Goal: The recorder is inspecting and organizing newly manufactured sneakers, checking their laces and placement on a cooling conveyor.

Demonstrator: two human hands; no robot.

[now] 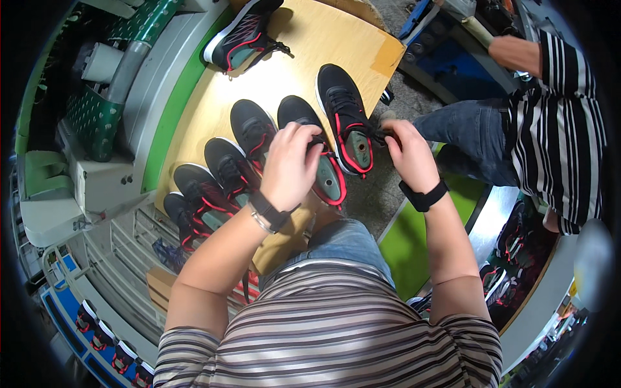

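Several black sneakers with red trim stand in a slanting row on the wooden tabletop [184, 139]. My left hand [292, 165] is over a sneaker [297, 110] second from the right end, covering its tongue and laces. Its fingers are curled with thumb and fingertips close together; whatever they grip is hidden. The rightmost sneaker [339, 90] has a white sole edge and a grey-green insole. Beside its collar, my right hand [412, 158] is closed in a pinch on dark shoelaces [376, 133]. Each of my wrists wears a black band.
A separate sneaker [242, 35] lies at the table's far left. Left of the table stands a machine [97, 116] with a green edge. To the right, a co-worker in a striped shirt [550, 136] stands near a green surface [411, 242]. More shoes [107, 336] sit on a rack at lower left.
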